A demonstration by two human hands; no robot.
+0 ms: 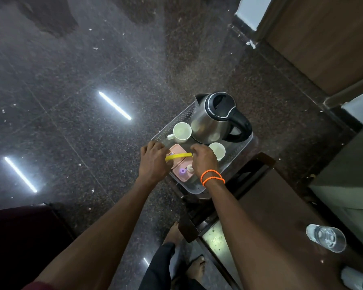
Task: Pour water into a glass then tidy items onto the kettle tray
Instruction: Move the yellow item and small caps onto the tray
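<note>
A steel kettle with a black lid and handle stands at the far end of a clear perforated tray. Two white cups sit beside it. My left hand and my right hand each pinch one end of a yellow strip, held level above pink sachets and a small bottle in the tray's near end. A glass of water stands on the brown table at the lower right.
The tray rests on a dark stand over a polished granite floor. A wooden panel rises at the upper right, and a dark maroon seat sits at the lower left. My bare feet show below.
</note>
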